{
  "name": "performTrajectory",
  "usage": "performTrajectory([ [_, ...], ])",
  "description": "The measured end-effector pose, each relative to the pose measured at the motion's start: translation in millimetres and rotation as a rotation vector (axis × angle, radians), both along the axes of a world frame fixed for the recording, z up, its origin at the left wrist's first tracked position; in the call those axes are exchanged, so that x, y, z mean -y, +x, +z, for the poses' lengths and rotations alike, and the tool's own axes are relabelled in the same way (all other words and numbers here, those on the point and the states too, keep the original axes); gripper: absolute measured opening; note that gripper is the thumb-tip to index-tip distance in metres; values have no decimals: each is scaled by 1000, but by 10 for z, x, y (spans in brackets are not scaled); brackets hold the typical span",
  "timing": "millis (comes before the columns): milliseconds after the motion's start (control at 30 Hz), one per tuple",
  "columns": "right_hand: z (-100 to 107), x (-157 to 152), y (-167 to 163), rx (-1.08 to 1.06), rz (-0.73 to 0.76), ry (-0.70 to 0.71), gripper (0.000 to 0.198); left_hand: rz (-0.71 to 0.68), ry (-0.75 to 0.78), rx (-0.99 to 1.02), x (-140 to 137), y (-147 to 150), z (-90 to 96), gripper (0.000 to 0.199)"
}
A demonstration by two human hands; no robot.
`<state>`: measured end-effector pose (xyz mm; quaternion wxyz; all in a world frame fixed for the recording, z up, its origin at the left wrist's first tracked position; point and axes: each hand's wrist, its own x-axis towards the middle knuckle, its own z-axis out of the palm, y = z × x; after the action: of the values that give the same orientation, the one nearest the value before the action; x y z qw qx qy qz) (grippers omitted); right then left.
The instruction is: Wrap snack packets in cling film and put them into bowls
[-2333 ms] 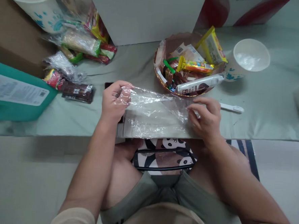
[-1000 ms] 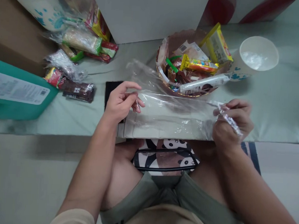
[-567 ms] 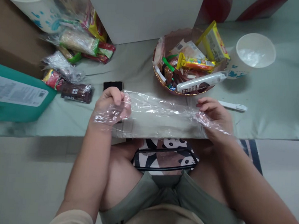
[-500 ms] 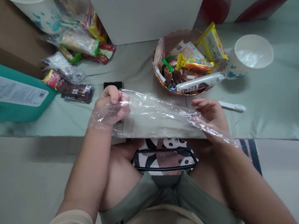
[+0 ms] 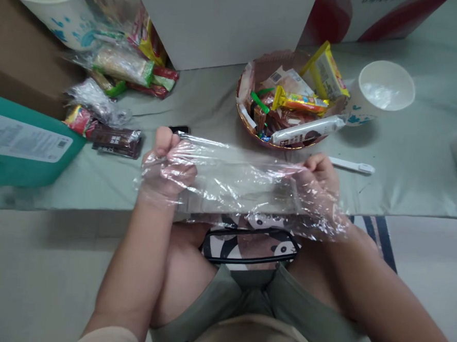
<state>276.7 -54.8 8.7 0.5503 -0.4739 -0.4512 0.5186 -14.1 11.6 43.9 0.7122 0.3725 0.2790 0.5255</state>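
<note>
A clear plastic film [image 5: 243, 185], crinkled and shiny, is stretched between my two hands just above the table's front edge. My left hand [image 5: 169, 165] is closed on its left end, with folds of film draped over the fingers and wrist. At the other end my right hand [image 5: 318, 184] pinches the upper edge, and the loose film hangs over its back and wrist. Beyond the hands sits a scalloped bowl [image 5: 242, 107] of wrapped snacks. Part of a dark phone [image 5: 180, 129] shows behind my left hand. Close to my right hand lies a white slim stick-like object [image 5: 352, 165].
Paper cups stand at the right [image 5: 388, 88] and far left [image 5: 48, 10]. Snack packets [image 5: 122, 66] and a dark brown packet [image 5: 118, 141] lie on the left, near a green container [image 5: 32, 148]. White boxes [image 5: 225, 26] line the back. A panda-print bag [image 5: 247, 244] is at my lap.
My right hand has gone from loosely open fingers to a pinch on the film. The film is pulled tauter along its top edge and spreads lower, covering both hands more.
</note>
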Motion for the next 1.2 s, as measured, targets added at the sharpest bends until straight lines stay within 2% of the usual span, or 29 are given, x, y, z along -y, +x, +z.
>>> performTrajectory([
  [133,43,-72,-4,-127,-129,-39,45,-42,-66,-142,-75,-24,2,75],
  [267,27,-157,165,-106,-219,45,47,-33,-49,-319,-155,-122,-126,47],
  [333,7,-153,295,-70,-170,47,39,-52,-72,-406,-163,-153,-172,35],
  [433,-21,-102,472,-28,-93,47,23,-84,-100,-432,-142,-133,-171,26],
  [633,-1,-67,575,-158,-163,119,12,-7,-180,-430,-118,-29,-74,10],
  [700,28,-82,545,-209,-174,150,17,-13,-207,-426,-138,-24,-65,2],
  [767,55,-88,498,-219,-211,129,24,-40,-231,-394,-158,-19,-69,16],
  [833,73,-79,444,-140,-241,74,22,-29,-221,-373,-164,3,-83,34],
  [867,78,-71,418,-80,-244,55,24,7,-199,-378,-161,23,-92,37],
  [933,78,-53,380,11,-240,64,30,97,-132,-416,-143,73,-112,30],
  [1000,67,-41,368,30,-242,89,29,125,-68,-472,-122,112,-128,31],
  [1133,-3,-27,447,-9,-210,77,35,14,12,-546,-103,84,-118,46],
  [1200,-42,-8,514,60,-185,132,38,-68,36,-535,-96,38,-87,51],
])
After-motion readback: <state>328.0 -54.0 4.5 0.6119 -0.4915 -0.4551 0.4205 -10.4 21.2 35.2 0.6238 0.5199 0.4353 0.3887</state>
